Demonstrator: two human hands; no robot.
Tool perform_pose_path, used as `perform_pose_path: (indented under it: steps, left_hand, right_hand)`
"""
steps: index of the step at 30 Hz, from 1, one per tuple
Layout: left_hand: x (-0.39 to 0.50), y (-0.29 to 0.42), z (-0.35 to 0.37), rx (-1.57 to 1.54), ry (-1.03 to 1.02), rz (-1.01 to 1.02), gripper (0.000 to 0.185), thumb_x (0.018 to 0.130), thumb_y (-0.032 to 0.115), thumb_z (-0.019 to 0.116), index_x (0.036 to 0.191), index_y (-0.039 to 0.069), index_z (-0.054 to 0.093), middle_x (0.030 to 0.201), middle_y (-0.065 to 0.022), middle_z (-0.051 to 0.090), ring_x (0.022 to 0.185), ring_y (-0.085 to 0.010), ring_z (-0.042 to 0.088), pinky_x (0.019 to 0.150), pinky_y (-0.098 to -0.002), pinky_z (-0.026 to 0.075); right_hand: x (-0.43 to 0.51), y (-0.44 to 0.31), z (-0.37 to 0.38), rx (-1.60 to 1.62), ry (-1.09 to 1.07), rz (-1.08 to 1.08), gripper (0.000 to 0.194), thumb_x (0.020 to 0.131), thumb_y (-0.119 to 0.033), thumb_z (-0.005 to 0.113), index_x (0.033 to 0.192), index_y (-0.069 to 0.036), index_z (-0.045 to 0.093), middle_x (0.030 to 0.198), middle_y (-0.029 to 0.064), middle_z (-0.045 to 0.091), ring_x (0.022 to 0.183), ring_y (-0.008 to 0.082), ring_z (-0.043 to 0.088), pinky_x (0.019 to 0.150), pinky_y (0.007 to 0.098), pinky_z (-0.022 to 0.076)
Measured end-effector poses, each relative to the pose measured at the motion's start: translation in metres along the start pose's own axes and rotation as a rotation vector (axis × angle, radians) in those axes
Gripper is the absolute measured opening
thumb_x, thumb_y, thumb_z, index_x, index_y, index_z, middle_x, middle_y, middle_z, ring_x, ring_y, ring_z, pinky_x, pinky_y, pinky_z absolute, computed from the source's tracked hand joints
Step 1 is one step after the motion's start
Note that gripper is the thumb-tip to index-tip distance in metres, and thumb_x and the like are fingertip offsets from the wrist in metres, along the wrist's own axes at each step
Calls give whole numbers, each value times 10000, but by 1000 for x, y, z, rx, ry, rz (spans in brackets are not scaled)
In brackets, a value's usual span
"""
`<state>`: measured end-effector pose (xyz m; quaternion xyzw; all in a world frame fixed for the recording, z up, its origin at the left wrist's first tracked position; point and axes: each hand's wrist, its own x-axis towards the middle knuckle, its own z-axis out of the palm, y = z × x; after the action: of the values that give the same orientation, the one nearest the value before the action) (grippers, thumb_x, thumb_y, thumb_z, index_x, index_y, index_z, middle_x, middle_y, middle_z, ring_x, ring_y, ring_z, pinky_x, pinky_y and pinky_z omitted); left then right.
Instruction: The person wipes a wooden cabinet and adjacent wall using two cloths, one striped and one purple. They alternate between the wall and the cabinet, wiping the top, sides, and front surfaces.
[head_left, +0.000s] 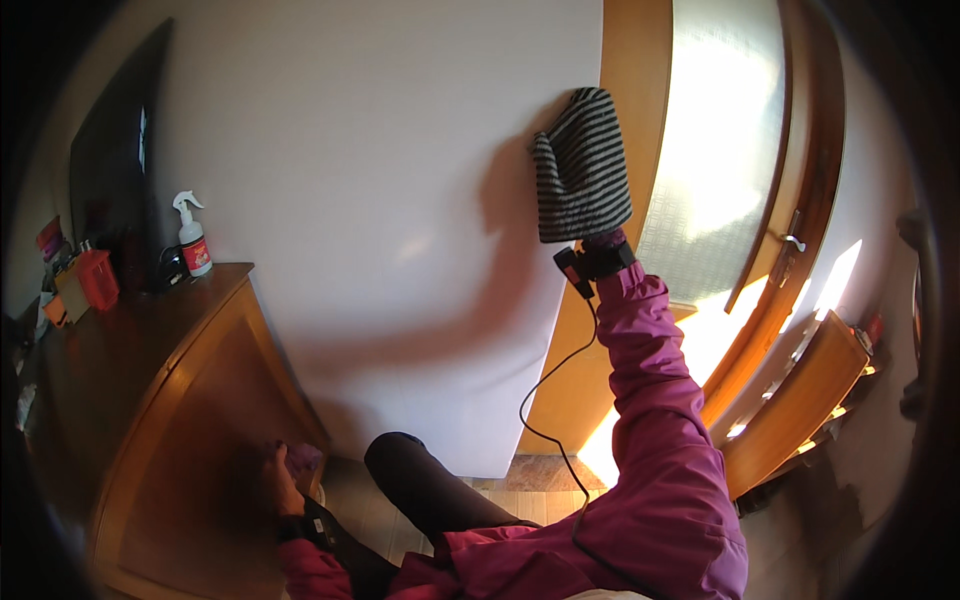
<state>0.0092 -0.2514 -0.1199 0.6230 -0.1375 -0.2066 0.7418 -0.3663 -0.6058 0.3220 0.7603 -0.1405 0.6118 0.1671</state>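
Note:
My right hand (583, 169) is raised at the wall's right edge, next to the wooden door frame. A black-and-grey striped cloth mitt (589, 161) covers it, so the fingers are hidden. The mitt appears to touch the white wall (390, 150) or lie very near it. A black device on a strap (596, 262) circles that wrist, with a dark cable (532, 397) running down to my body. Low on the left, my left hand (283, 484) grips a crumpled purple cloth (302, 457) in front of the cabinet's side panel (217, 427).
On the wooden cabinet top (161, 322) stand a white spray bottle (195, 244), a red container (97, 277) and a dark flat screen (116, 157). Rightward is a door with a frosted glass pane (720, 150) and metal handle (793, 242). A wooden shoe cabinet (799, 405) stands lower right.

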Motion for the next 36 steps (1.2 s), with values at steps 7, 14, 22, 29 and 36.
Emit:
perform_pose_path:
  steps: [7, 14, 22, 29, 36]
  left_hand:
    - [-32, 29, 22, -127, 78, 7, 341, 938, 311, 567, 1152, 52, 625, 1052, -52, 644, 925, -165, 629, 826, -313, 500]
    - [-40, 41, 38, -167, 201, 122, 281, 897, 339, 610, 915, 59, 630, 860, -42, 611, 748, -161, 584, 740, -309, 471]
    - [-29, 31, 26, 49, 223, 48, 427, 878, 352, 621, 1106, -9, 617, 980, -100, 629, 892, -187, 590, 812, -338, 469]
    - [-51, 62, 33, -295, 15, 176, 144, 933, 158, 527, 830, 67, 485, 634, -92, 513, 551, -218, 494, 601, -373, 428]
    - [-50, 71, 37, -370, -5, 266, 234, 931, 98, 513, 745, 108, 372, 536, -24, 327, 437, -175, 357, 475, -352, 325]
  right_hand:
    - [44, 17, 22, -240, -179, -97, 474, 841, -206, 608, 1250, 9, 502, 1188, 176, 544, 1130, 358, 533, 976, 433, 437]
    - [25, -14, 127, -230, -530, -243, 465, 849, -232, 598, 1249, -9, 520, 1193, 177, 556, 1134, 359, 540, 978, 437, 441]
    - [37, -21, 189, -191, -737, -246, 456, 858, -261, 588, 1249, -31, 541, 1198, 177, 570, 1138, 361, 548, 980, 442, 445]
    - [132, 24, 141, -407, -405, -175, 450, 866, -287, 578, 1248, -50, 560, 1203, 178, 581, 1142, 362, 556, 983, 446, 448]
    - [172, 21, 160, -532, -235, -179, 447, 874, -313, 569, 1248, -69, 578, 1207, 179, 593, 1146, 363, 563, 985, 449, 452]
